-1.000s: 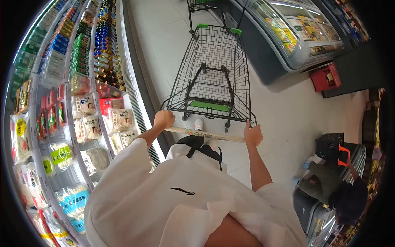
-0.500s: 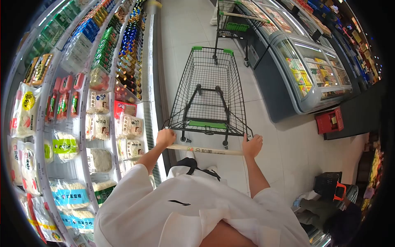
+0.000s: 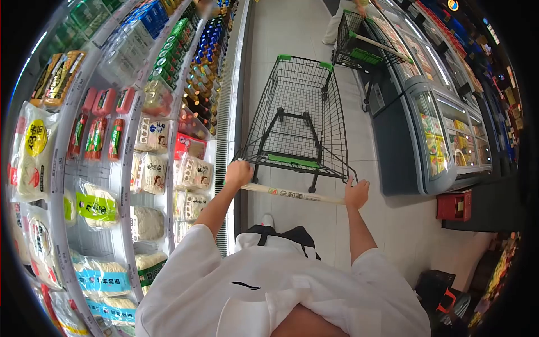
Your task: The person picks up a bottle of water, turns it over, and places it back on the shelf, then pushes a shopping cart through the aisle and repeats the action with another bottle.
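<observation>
My left hand (image 3: 240, 173) is closed round the left end of the pale handle bar of a shopping cart (image 3: 297, 121). At the bar's other end, my right hand (image 3: 356, 193) grips it too, thumb up near the basket corner. The cart is a black wire basket with green corner pieces and a green strip at the rear. I see only the basket mesh and frame inside it. Printed lettering shows on the handle bar (image 3: 292, 194) between my hands.
To the left, a refrigerated shelf (image 3: 126, 185) holds packed noodles, sausages and bottles. A second cart (image 3: 365, 48) stands ahead right with a person (image 3: 337, 22) beside it. Freezer cases (image 3: 418, 140) line the right, with a red box (image 3: 453, 206) below. A black basket (image 3: 435, 286) is at lower right.
The view has shifted, so my cart, the second cart and the freezers sit farther right. A person has come into sight beside the second cart. Both hands still hold the bar.
</observation>
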{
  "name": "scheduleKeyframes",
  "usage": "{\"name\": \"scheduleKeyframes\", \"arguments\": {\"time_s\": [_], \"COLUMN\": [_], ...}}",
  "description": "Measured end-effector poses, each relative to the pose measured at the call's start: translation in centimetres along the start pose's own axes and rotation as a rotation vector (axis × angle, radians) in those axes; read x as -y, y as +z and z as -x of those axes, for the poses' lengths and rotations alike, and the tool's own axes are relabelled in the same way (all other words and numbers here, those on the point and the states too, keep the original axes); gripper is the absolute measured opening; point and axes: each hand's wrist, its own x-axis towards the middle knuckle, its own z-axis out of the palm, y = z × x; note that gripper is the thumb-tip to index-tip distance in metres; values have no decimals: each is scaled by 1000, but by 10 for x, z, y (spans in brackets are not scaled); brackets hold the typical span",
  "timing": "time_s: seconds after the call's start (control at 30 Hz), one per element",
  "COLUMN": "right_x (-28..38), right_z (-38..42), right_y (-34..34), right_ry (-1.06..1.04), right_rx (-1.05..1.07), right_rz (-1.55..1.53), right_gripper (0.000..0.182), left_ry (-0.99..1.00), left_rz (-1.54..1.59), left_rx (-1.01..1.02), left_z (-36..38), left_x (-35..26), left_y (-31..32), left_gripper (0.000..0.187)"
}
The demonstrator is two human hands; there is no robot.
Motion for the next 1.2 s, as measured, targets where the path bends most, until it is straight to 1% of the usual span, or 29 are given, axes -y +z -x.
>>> {"name": "scheduleKeyframes", "arguments": {"time_s": [0.03,0.07,0.17,0.23,0.27,0.33,0.4,0.47,0.53,0.6,0.67,0.7,0.87,0.9,0.97,1.07,1.13,1.2], "right_x": [-17,-12,12,16,27,56,58,64,85,107,109,115,154,160,181,220,226,245], "right_z": [-26,-41,-75,-100,-115,-131,-159,-194,-218,-239,-274,-294,-368,-382,-401,-422,-448,-470], "right_y": [-13,-5,19,36,34,44,58,68,69,72,77,78,99,105,115,123,129,138], "right_ry": [12,16,22,37,11,36,20,-6,-16,-31,-15,-28,-71,-109,-160,-169,-147,-150], "right_rx": [-17,-9,59,-9,-20,-7,-21,-44,4,8,14,27,50,19,-14,-17,-20,-14], "right_rz": [23,18,70,77,80,82,59,41,14,-4,-29,-21,-2,-6,-3,5,-2,3], "right_gripper": [44,44,46,49,49,48,48,47,49,50,51,49,47,47,46,46,45,44], "left_ry": [25,23,-82,-98,-133,-152,-154,-235,-247,-276,-263,-291,-336,-357,-375,-396,-375,-368], "left_rz": [-7,-16,-8,-10,5,27,27,87,85,80,63,64,67,86,87,87,73,91], "left_rx": [-1,4,-3,5,-8,-17,-7,-47,-69,-88,-101,-99,-130,-125,-126,-120,-142,-164], "left_z": [-15,-28,-63,-84,-89,-104,-123,-144,-163,-181,-213,-226,-290,-303,-327,-363,-398,-428], "left_x": [-33,-37,-29,-37,-34,-16,-28,-48,-43,-36,-57,-65,-82,-86,-75,-60,-68,-63], "left_y": [-9,-9,-8,-9,-18,-23,-25,-34,-29,-31,-31,-31,-44,-47,-49,-63,-67,-72], "left_gripper": [32,32,31,32,33,34,35,38,39,40,40,40,39,39,39,39,38,38]}}
